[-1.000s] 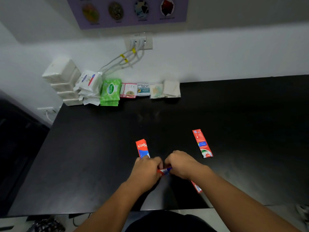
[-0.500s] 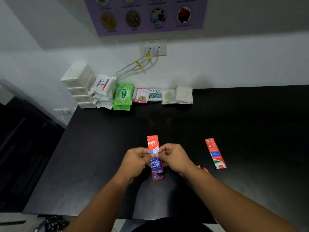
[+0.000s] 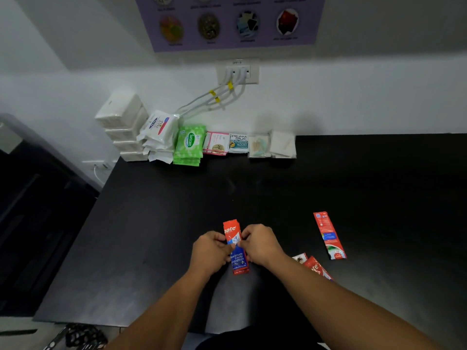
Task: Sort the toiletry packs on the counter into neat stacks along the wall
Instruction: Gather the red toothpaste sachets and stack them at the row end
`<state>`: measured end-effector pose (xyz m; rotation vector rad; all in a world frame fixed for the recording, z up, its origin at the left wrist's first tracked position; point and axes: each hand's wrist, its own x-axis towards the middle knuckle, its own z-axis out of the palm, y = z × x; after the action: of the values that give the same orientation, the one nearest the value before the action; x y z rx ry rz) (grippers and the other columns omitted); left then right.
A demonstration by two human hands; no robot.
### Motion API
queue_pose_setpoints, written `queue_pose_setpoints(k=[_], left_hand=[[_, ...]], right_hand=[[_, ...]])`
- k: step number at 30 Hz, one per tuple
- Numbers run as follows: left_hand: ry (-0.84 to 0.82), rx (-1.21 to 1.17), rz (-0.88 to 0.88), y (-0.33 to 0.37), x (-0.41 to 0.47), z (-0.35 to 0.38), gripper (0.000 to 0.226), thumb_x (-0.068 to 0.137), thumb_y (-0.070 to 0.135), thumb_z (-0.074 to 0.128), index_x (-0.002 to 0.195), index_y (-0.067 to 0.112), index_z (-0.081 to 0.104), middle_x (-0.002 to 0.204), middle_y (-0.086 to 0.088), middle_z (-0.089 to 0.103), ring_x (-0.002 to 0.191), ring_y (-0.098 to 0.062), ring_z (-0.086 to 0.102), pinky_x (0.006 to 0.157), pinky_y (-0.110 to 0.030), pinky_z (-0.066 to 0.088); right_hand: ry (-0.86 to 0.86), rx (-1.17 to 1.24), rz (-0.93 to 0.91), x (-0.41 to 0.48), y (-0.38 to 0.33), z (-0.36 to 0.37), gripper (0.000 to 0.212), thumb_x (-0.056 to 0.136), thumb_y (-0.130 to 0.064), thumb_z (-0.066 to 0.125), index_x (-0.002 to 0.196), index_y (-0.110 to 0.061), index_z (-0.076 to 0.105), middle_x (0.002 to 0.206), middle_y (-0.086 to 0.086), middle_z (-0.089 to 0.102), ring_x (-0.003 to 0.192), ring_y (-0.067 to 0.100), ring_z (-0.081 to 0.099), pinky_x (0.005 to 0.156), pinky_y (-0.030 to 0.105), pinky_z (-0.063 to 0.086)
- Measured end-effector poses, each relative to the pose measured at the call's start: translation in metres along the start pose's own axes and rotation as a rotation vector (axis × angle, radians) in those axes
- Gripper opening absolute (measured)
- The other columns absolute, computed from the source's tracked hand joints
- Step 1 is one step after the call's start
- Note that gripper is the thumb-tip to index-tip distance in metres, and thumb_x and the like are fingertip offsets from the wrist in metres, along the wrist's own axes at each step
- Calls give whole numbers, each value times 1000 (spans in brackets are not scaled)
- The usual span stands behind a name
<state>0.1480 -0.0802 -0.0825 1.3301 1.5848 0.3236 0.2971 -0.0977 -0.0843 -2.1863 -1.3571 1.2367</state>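
My left hand and my right hand together pinch a small bundle of red-and-blue toothpaste sachets, held upright near the front of the black counter. One more red toothpaste sachet lies flat to the right. Another red sachet and a small white sachet peek out beside my right forearm. Along the wall stand sorted stacks: white tissue packs, white wipes packs, green wipes packs, pink sachets, shampoo sachets, pale packets and white packets.
A wall outlet with white cables hangs above the stacks. A purple poster is on the wall. The counter's left edge drops to a dark area. Bare black counter lies along the wall right of the stacks.
My hands have lifted the toothpaste sachets off the counter and gathered them upright between them. The view has tilted up a little.
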Motion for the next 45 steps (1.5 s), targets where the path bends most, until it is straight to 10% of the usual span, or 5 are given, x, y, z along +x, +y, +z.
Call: queue_pose_setpoints(k=[16,28,45], left_hand=[[212,153,271,17,-2,0,15,88,26,73,96,22,62,78,4,63,70,-8,62,60,-18,46],[-207,486,668,59,-25,99,22,84,38,75,103,28,70,98,11,57,88,-3,59,80,-24,51],[-240,826,662,59,-28,124,39,87,43,69,123,29,61,123,3,54,113,-15,55,97,-37,48]], right_hand=[[135,-42,-126,-24,15,-27,26,95,-29,60,120,-24,64,98,-7,67,89,8,62,80,24,50],[181,-247,121,-86,110,-96,21,80,-33,74,100,-31,66,95,-6,67,90,15,64,80,32,55],[100,-468,314,-88,113,-82,41,80,-29,78,115,-18,61,115,6,66,105,21,65,87,35,56]])
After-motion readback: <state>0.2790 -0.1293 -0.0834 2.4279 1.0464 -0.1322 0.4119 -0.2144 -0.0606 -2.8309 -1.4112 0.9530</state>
